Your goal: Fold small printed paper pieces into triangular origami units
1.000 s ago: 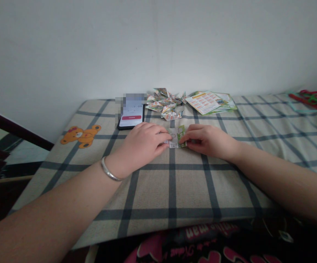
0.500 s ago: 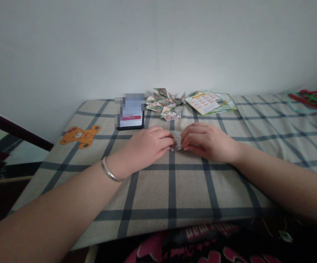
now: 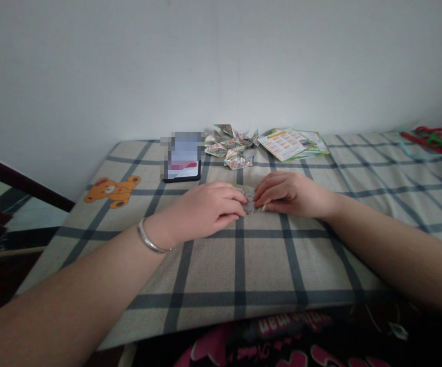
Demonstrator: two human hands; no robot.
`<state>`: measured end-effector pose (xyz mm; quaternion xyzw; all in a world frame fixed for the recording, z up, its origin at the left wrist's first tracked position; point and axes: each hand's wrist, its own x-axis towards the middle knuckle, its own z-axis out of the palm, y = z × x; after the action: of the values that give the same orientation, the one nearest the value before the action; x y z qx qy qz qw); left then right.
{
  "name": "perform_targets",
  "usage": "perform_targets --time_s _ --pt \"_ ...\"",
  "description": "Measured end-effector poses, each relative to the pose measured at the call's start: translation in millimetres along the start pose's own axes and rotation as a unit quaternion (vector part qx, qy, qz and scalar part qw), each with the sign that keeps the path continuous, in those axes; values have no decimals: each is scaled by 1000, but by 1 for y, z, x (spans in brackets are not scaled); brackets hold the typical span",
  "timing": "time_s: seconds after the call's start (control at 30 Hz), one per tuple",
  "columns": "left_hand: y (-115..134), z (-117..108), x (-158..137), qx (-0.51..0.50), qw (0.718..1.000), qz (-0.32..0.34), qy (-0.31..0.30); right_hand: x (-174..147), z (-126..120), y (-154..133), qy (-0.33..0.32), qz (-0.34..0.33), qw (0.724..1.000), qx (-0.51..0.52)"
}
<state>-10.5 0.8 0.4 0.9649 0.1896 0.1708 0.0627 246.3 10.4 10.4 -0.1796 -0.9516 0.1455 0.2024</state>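
A small piece of printed paper (image 3: 250,201) lies on the checked tablecloth, mostly covered by my fingers. My left hand (image 3: 215,206), with a silver bangle at its wrist, presses on the paper's left side, fingers bent together. From the right, my right hand (image 3: 284,193) grips the paper with fingers and thumb closed. Exactly how the paper is folded is hidden. Just beyond my hands sits a cluster of folded paper pieces (image 3: 239,159), printed in several colours.
A phone (image 3: 185,158) lies behind my left hand. Printed leaflets (image 3: 284,145) are stacked near the wall (image 3: 221,66). Red and green strips (image 3: 431,140) lie at the far right. A bear picture (image 3: 114,191) is on the tablecloth (image 3: 213,275), left.
Both hands have shifted slightly, the left a little nearer to me. More of the paper's printed, greenish part shows between and under the fingers. The phone and the folded pieces stay put.
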Motion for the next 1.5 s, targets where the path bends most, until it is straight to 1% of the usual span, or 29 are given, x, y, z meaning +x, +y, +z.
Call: perform_targets --time_s 0.17,0.37,0.47,0.67,0.9,1.03,1.33,1.5 --pt "1 -1 1 -1 1000 6 -1 2 -2 -8 -12 18 999 -23" --pt "2 -2 -1 18 999 39 4 -1 -4 -7 -22 53 996 -70" --pt "3 -3 -1 24 999 41 6 -1 -5 -7 -19 59 994 -89" --pt "3 -3 -1 17 999 29 5 0 -1 -7 11 86 993 -83" --pt "5 -4 0 -5 1000 14 -10 3 4 -3 22 108 992 -66" --pt "6 -6 2 -8 1000 20 -17 5 6 -3 22 139 989 -48" --pt "6 -6 0 -14 1000 10 -16 9 10 -7 31 190 980 -53" --pt "7 -7 0 -9 1000 2 -17 9 12 -9 34 236 970 -51"
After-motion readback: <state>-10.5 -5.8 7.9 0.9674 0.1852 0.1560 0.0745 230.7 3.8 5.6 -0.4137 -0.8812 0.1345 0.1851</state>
